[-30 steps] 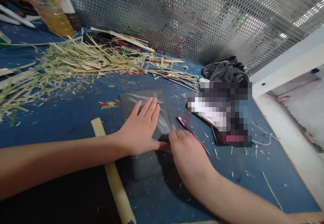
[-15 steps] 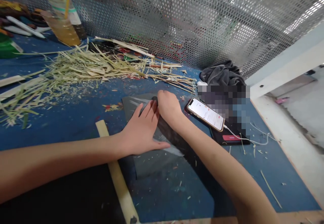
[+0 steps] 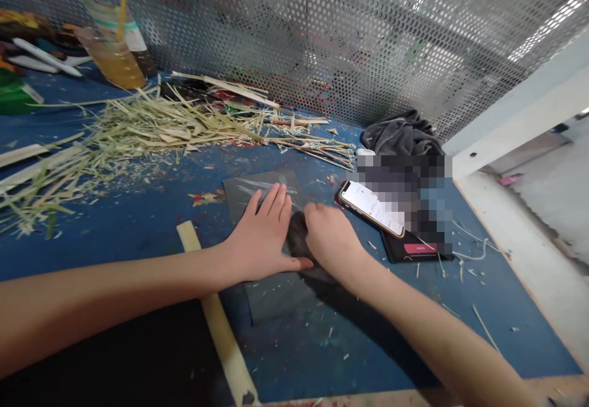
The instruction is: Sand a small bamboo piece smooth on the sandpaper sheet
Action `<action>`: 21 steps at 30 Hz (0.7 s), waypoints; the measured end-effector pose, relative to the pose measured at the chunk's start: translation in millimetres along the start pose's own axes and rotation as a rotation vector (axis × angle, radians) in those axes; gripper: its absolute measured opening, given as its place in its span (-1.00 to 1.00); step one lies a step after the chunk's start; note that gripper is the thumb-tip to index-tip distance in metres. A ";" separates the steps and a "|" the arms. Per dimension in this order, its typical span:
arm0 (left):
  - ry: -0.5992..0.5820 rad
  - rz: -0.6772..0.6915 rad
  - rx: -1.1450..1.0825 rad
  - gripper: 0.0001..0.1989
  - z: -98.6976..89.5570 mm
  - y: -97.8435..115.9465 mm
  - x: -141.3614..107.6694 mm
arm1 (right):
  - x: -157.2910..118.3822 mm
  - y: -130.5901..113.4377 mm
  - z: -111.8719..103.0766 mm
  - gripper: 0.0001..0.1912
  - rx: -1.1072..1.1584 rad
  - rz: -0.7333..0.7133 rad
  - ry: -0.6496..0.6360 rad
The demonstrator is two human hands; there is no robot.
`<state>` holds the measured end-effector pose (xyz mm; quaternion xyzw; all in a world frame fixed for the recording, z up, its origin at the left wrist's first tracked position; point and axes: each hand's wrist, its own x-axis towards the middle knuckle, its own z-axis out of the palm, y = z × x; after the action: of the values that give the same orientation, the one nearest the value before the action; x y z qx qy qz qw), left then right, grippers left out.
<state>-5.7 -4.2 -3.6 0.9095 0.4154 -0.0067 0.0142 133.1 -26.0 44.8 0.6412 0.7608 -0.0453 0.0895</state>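
We press our left hand (image 3: 262,238) flat and open on a dark sheet (image 3: 271,241) beside the phone (image 3: 372,207), while our right hand (image 3: 330,240) curls over the sheet, its grasp hidden.

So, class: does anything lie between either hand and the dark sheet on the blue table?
Nothing visible does. The left hand lies flat on the dark sheet; the right hand rests at its right edge, its fingers curled over something dark I cannot make out.
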 end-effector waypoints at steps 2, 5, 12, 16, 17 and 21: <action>0.005 -0.002 -0.007 0.20 -0.2 0.3 0.1 | 33.1 0.9 -5.9 -0.77 0.004 0.003 0.046; 0.000 -0.006 -0.015 0.21 -1.1 -0.2 -0.4 | 66.1 -0.8 -11.3 -0.76 -0.002 0.020 0.101; -0.023 -0.014 -0.035 0.20 -0.6 -1.9 -1.8 | 3.1 -12.1 0.7 -0.76 -0.055 -0.001 0.031; -0.020 -0.009 -0.028 0.21 0.9 -1.2 -1.6 | -49.1 -11.3 8.9 -0.80 -0.065 -0.012 -0.064; -0.019 -0.007 -0.030 0.21 1.0 -0.9 -1.3 | -51.2 -10.2 9.9 -0.80 -0.066 -0.001 -0.070; -0.015 -0.009 -0.045 0.22 1.2 0.2 0.0 | -11.7 -5.6 7.0 -0.78 -0.064 0.061 -0.019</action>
<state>-5.6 -4.4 -4.7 0.9070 0.4195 -0.0040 0.0377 130.0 -39.5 40.0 0.6604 0.7411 -0.0242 0.1186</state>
